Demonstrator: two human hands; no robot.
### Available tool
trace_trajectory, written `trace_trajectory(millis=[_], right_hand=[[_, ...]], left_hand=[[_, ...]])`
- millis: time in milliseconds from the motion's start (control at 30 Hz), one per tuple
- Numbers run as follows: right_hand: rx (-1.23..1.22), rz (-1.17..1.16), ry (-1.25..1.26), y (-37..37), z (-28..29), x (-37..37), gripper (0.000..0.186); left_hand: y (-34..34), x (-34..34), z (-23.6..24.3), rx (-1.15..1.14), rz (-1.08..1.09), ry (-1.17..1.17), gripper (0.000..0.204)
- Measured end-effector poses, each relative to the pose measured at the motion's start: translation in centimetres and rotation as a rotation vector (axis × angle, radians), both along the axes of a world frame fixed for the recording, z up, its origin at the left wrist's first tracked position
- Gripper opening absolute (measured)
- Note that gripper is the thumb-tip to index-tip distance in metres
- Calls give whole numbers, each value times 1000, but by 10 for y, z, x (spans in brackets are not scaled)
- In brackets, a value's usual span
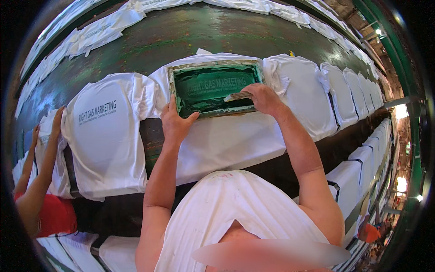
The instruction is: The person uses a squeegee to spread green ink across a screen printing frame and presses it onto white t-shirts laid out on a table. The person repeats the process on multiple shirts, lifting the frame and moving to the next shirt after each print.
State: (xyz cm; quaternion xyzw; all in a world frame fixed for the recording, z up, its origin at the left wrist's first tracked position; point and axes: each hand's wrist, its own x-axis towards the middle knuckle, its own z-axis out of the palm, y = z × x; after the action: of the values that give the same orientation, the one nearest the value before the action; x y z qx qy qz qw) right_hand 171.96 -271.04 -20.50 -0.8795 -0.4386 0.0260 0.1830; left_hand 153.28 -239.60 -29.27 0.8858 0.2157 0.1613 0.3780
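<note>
A screen printing frame (215, 110) with a green mesh lies on a white T-shirt (217, 145) in front of me. Dark lettering shows through the mesh. My left hand (176, 120) grips the frame's near left corner, thumb along the near edge and fingers at the left side. A squeegee (235, 96) is pinched in my right hand (263, 97), over the right part of the mesh near the frame's near edge. The squeegee is tilted; whether its blade touches the mesh I cannot tell.
Left of the frame lies a white T-shirt with dark printed lettering (104, 131). Several plain white T-shirts (306, 95) run along the table (181, 36) to the right. At far left, a co-worker's hands (58, 118) touch another shirt. More shirts (349, 181) line the table behind me.
</note>
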Motion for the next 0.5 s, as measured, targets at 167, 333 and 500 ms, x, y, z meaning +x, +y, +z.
trace_trajectory(millis=[167, 333, 500], right_hand=[[58, 115, -47, 75, -8, 24, 33], [135, 36, -178, 140, -29, 41, 43], [160, 179, -205, 156, -32, 59, 44]], left_hand=[[4, 8, 7, -40, 3, 82, 123], [-2, 10, 12, -13, 69, 142, 123], [2, 13, 5, -51, 69, 99, 122]])
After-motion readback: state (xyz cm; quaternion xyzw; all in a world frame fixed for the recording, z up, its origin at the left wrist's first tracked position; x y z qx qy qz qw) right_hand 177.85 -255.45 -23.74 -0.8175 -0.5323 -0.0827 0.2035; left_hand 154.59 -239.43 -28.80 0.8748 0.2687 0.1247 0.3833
